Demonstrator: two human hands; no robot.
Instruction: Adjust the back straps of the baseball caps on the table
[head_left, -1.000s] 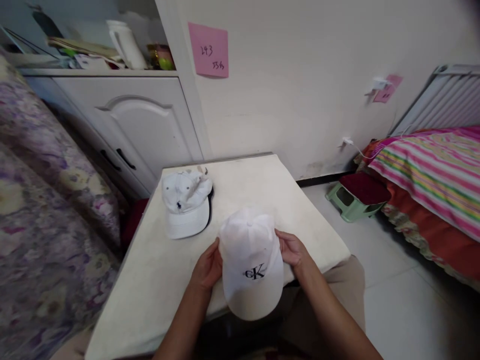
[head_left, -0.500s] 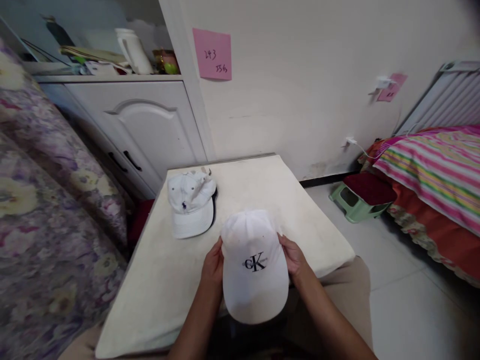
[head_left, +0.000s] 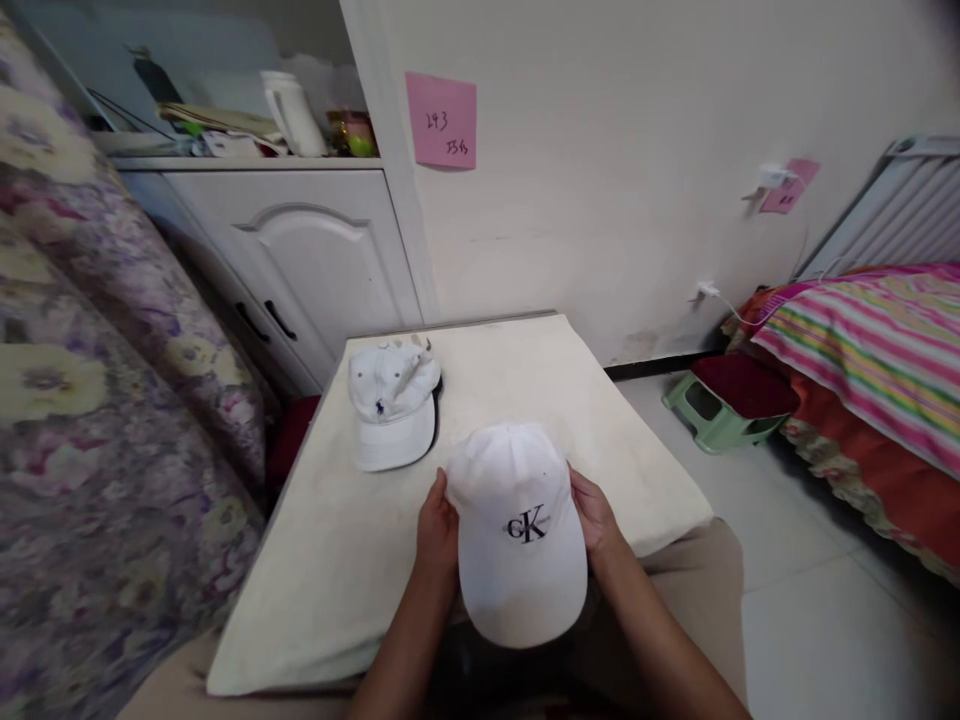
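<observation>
The white CK cap (head_left: 519, 532) is held between two hands at the near edge of the tabletop (head_left: 495, 375), its brim toward the person and reaching past that edge. On the cap's left side, the left hand (head_left: 438, 525) grips it with the fingers against the crown. On the cap's right side, the right hand (head_left: 596, 515) does the same, its fingers closed on the side of the crown. The dark letters on the cap's front face up.

Beyond the CK cap and to its left, a second white cap (head_left: 394, 400) with a small dark emblem lies on the tabletop, well apart from both hands, its brim also toward the person. Farther beyond the CK cap stands the wall, with a pink paper (head_left: 442, 120) stuck to it up and to the left. To the right of the CK cap, past the tabletop, a green stool (head_left: 709, 410) with a dark red top stands on the floor beside the bed (head_left: 870, 350).
</observation>
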